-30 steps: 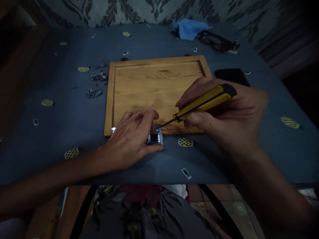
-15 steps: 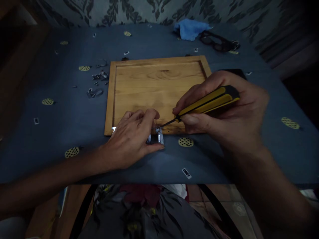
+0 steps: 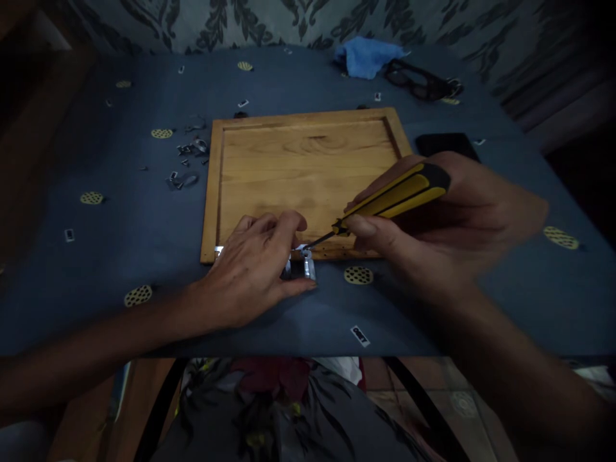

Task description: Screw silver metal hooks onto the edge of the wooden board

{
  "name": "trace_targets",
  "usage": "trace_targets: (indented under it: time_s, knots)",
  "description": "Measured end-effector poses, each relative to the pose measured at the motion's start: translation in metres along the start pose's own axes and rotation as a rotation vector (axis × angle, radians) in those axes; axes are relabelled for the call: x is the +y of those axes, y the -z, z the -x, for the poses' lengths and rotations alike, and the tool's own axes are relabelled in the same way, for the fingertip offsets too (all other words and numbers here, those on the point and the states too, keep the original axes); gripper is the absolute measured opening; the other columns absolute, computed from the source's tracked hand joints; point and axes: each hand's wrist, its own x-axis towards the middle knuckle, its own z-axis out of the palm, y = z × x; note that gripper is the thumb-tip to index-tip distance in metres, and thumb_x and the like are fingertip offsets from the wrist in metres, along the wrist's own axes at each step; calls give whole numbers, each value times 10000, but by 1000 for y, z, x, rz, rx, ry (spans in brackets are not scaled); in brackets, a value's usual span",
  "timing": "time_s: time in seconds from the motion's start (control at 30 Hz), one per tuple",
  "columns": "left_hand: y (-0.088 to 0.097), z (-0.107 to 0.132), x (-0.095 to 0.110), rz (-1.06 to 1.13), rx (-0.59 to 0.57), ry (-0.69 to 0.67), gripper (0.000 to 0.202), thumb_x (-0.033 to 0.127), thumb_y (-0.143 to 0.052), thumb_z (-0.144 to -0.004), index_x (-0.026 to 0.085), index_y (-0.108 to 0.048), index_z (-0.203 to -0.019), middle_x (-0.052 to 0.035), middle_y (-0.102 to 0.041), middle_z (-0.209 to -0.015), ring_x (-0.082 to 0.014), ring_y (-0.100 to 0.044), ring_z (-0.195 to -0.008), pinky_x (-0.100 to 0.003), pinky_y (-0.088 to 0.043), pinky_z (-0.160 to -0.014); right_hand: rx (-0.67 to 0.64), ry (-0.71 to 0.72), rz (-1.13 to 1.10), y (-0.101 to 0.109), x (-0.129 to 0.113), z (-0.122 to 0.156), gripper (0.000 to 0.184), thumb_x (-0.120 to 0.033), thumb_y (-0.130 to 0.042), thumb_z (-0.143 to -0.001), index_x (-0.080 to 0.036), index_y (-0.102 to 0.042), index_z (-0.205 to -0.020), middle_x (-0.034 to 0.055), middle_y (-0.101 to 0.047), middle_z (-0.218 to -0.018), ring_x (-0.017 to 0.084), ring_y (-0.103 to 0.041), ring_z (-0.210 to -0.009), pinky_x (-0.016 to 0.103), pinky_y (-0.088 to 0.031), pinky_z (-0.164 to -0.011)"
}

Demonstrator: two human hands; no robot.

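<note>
My right hand (image 3: 452, 224) grips a screwdriver (image 3: 389, 196) with a yellow and black handle. Its thin shaft slants down to the left, and the tip meets a shiny metal fitting (image 3: 308, 263) at the near edge of a framed wooden panel (image 3: 308, 173). Over that same edge lies my left hand (image 3: 255, 263), its fingers curled on the wood and its thumb at the fitting's near side, holding it against the panel. Part of the metal is hidden under the left hand; a bright end shows left of it. Whether a screw sits under the tip is too small to tell.
Left of the panel lie several small metal parts and screws (image 3: 192, 149) on the blue patterned tablecloth (image 3: 120, 244). Behind it are a blue cloth (image 3: 368, 58) and dark glasses (image 3: 421, 82). A flat black object (image 3: 447, 146) lies at the right, beyond my right hand.
My right hand has turned at the wrist and shifted slightly right and down, with the screwdriver handle tilting along. The tip stays at the fitting. My left hand and the panel hold still.
</note>
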Motion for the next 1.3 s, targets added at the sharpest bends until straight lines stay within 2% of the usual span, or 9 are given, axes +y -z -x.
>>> trace_targets:
  time_s: [0.13,0.2,0.33,0.43,0.57,0.8,0.9,1.07,1.3]
  knots:
    - [0,-1,0,0,24,-10,594,366,-882,-794,205,-493,-1213,-43,-710,-1099,-281,-662,-1055,-401,-471,-879,7,102,112,1,-1,7,186,-392,-848,-826,-327,-678,-788,-17,-645,-728,180,-613,-600,321,-487,-496]
    - [0,-1,0,14,26,-11,604,375,-890,-786,215,-484,-1204,-27,-718,-1059,-273,-665,-1041,-390,-466,-875,81,113,136,2,-3,9,101,-408,-765,-899,-347,-696,-860,-11,-651,-773,196,-634,-659,342,-512,-561]
    - [0,0,0,27,20,0,613,373,-897,-783,215,-478,-1201,-35,-720,-1084,-276,-666,-1053,-384,-459,-878,142,105,200,2,-1,9,134,-414,-720,-933,-319,-695,-841,-4,-610,-777,179,-591,-643,327,-469,-546]
    - [0,1,0,14,18,4,629,390,-895,-785,207,-477,-1218,-46,-713,-1102,-284,-664,-1047,-392,-460,-878,77,133,204,2,4,8,128,-333,-788,-879,-300,-668,-849,-21,-617,-768,160,-571,-609,317,-440,-523]
    - [0,1,0,-7,24,-1,647,403,-900,-777,207,-478,-1226,-40,-709,-1085,-287,-660,-1028,-396,-463,-871,27,136,260,3,7,9,147,-358,-774,-894,-305,-648,-839,-21,-616,-756,172,-567,-607,338,-409,-529]
    - [0,0,1,-1,19,-9,614,384,-889,-788,208,-480,-1211,-33,-708,-1091,-275,-661,-1069,-392,-475,-889,28,-2,125,2,5,12,136,-347,-842,-834,-374,-732,-909,-10,-657,-825,223,-579,-644,395,-450,-572]
    - [0,0,1,-10,16,-11,600,376,-876,-797,209,-478,-1213,-42,-703,-1106,-279,-659,-1071,-403,-480,-893,0,65,56,2,6,10,186,-304,-872,-796,-366,-735,-906,-3,-643,-780,236,-596,-667,379,-425,-538]
    - [-1,1,-1,-16,22,0,555,396,-842,-816,233,-478,-1203,-51,-684,-1150,-281,-649,-1055,-408,-490,-883,-180,192,47,9,5,4,216,-237,-873,-772,-321,-731,-911,15,-667,-784,247,-650,-694,385,-447,-562]
    - [-1,1,-1,-33,36,-35,573,396,-850,-812,211,-464,-1194,-67,-683,-1168,-293,-643,-1098,-417,-488,-902,-262,142,34,11,-4,1,303,-198,-761,-857,-397,-763,-1086,-10,-783,-961,252,-715,-777,397,-559,-642]
